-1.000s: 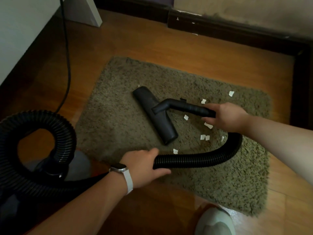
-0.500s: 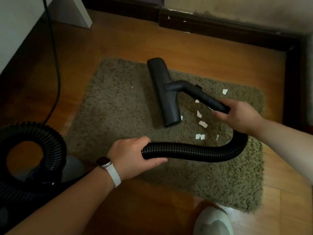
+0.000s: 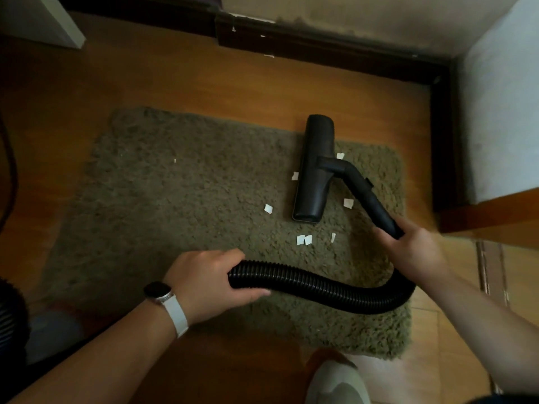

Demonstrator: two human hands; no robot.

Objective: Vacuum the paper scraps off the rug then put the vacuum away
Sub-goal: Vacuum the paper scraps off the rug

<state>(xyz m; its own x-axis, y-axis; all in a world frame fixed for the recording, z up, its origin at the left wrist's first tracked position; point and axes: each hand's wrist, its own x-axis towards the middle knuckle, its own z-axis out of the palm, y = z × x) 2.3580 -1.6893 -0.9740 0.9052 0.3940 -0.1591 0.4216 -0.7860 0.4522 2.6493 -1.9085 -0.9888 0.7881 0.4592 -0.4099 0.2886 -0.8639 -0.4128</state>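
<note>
black ribbed hose [image 3: 320, 285] curves across the near part of the olive shag rug [image 3: 175, 214]. my left grip [image 3: 208, 282] is curled round it, thumb on top, and my right grip [image 3: 414, 252] is wrapped round the lower end of the rigid black tube [image 3: 370, 199], which slants up to the floor nozzle [image 3: 313, 170]. the nozzle lies on the rug's far right part, its far tip reaching past the rug edge over the wooden floor [image 3: 204, 80]. white paper scraps [image 3: 303, 239] lie scattered on the pile on both sides of the nozzle and just nearer than it. a dark watch [image 3: 157, 290] on a white strap sits on my left wrist.
</note>
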